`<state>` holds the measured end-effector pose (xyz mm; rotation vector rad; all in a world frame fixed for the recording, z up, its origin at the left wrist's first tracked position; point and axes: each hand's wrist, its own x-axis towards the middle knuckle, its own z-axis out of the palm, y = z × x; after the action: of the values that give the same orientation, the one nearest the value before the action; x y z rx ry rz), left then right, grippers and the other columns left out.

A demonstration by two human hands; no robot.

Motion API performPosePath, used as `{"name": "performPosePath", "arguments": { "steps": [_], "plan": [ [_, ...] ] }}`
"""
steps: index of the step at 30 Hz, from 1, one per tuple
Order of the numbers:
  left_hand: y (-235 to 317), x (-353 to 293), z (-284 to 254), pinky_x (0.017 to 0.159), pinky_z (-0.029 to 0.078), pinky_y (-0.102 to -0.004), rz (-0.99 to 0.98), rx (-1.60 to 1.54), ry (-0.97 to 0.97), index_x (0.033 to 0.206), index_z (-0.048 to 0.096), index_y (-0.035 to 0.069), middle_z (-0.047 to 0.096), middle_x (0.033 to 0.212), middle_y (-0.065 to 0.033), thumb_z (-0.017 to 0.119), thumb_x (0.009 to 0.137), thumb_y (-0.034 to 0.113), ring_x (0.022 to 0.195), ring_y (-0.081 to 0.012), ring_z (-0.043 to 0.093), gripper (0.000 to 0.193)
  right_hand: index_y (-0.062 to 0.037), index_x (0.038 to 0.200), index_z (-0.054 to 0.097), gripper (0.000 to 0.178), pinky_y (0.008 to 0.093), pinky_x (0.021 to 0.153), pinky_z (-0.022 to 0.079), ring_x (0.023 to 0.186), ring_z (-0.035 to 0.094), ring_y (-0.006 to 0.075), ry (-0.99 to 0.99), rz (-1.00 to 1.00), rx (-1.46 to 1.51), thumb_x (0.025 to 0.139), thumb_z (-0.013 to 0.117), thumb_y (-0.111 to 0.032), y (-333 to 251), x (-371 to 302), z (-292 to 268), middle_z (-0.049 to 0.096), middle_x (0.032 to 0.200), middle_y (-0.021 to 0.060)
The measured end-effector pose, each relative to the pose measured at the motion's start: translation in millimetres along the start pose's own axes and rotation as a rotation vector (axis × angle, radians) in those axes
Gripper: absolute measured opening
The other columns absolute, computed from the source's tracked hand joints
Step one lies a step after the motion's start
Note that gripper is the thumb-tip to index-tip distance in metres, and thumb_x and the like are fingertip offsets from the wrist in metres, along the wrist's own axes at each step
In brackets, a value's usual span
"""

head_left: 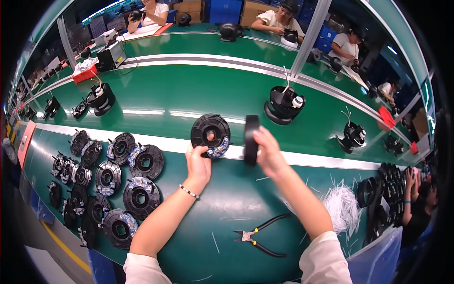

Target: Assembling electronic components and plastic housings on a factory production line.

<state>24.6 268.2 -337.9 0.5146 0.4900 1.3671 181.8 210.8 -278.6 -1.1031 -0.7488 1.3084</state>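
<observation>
My left hand point(199, 164) grips a round black plastic disc point(202, 127) by its lower edge. The disc has a central hole with a fingertip showing in it, and a blue circuit board with white connectors curves along its lower right. In my right hand point(268, 150) is a black ring-shaped part point(251, 140), seen edge-on and slightly blurred. A narrow space separates the two parts, which are both held up over the bench's white edge strip. Below my hands lie diagonal cutters point(255, 235) with black and yellow handles, spread apart on the green bench.
Several similar discs with boards point(142, 198) cover the bench at left. A heap of white strips point(341, 206) lies at right, beside stacked black rings point(367, 191). Black assemblies point(284, 105) stand on the green conveyor point(189, 90) ahead. Other people work across it and at far right.
</observation>
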Motion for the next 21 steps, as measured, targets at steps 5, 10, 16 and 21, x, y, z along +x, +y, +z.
{"name": "performPosePath", "arguments": {
  "steps": [5, 10, 16, 21],
  "plan": [
    [1.7, -8.2, 4.4, 0.104, 0.019, -0.0358, 0.179, 0.467, -0.609, 0.129, 0.030, 0.002, 0.020, 0.140, -0.0113, 0.045, 0.074, 0.008, 0.130, -0.0241, 0.020, 0.058, -0.0027, 0.134, 0.013, 0.096, 0.0468, 0.087, 0.034, 0.117, 0.034, 0.0226, -0.116, 0.130, 0.162, 0.068, 0.066, -0.048, 29.7, 19.3, 13.5, 0.033, 0.126, 0.0123],
    [14.9, -7.9, 5.5, 0.097, 0.030, -0.0371, 0.053, 0.479, -0.564, 0.124, 0.031, 0.007, 0.029, 0.132, -0.0101, 0.048, 0.082, 0.025, 0.126, -0.0226, 0.025, 0.048, 0.0020, 0.132, 0.019, 0.090, 0.0357, 0.087, 0.039, 0.109, 0.043, 0.0201, -0.090, -0.089, 0.063, 0.068, 0.070, -0.036, 30.5, 28.9, 15.4, 0.042, 0.118, 0.0117],
    [11.6, 13.9, -4.7, 0.074, 0.049, -0.0293, -0.106, 0.415, -0.186, 0.121, 0.036, 0.001, 0.051, 0.105, -0.0061, 0.046, 0.088, 0.021, 0.095, -0.0133, 0.053, 0.040, 0.0062, 0.131, 0.018, 0.108, 0.0360, 0.096, 0.032, 0.116, 0.038, 0.0284, -0.123, -0.492, -0.512, 0.052, 0.081, -0.034, 56.1, 37.2, 14.1, 0.035, 0.124, 0.0215],
    [17.2, 17.0, -11.1, 0.075, 0.049, -0.0335, -0.244, 0.208, -0.250, 0.115, 0.046, 0.002, 0.053, 0.106, -0.0072, 0.048, 0.086, 0.026, 0.093, -0.0147, 0.054, 0.038, 0.0071, 0.130, 0.016, 0.110, 0.0362, 0.097, 0.032, 0.117, 0.037, 0.0273, -0.150, -0.496, -0.365, 0.052, 0.082, -0.033, 46.3, 33.2, 20.5, 0.033, 0.126, 0.0210]
  ]
}}
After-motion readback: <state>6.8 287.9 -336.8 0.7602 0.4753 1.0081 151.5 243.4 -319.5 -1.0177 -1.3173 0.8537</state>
